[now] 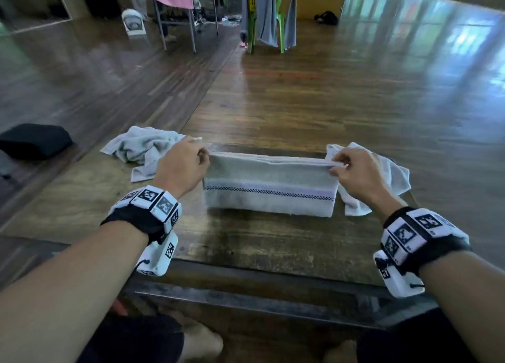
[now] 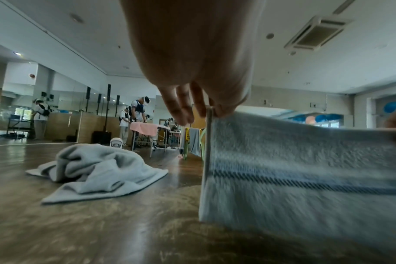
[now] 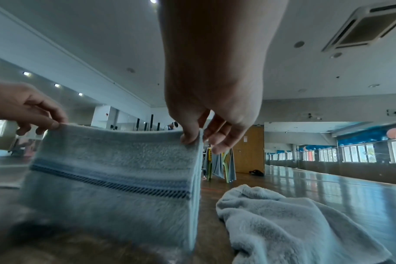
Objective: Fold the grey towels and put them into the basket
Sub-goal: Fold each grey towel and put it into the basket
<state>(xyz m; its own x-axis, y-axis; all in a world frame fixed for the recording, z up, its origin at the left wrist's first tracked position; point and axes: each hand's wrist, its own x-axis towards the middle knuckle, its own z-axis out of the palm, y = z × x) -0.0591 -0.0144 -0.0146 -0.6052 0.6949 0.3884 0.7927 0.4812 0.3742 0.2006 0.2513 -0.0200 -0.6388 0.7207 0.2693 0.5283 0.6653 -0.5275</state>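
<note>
Both hands' fingers pinch the folded towel's top corners.

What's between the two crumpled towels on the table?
The striped towel, folded and held up by its top corners by the left hand and right hand, sits between the left crumpled towel and right crumpled towel; head view.

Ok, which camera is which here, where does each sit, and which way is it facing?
Head: on the head, looking forward and down at the table; both forearms, left hand and right hand show.
Left wrist: low over the table, looking along the left hand's fingers at a crumpled towel.
Right wrist: low, looking along the right hand's fingers; the left hand shows too.
All three share the striped towel, pinched by its top corners.
</note>
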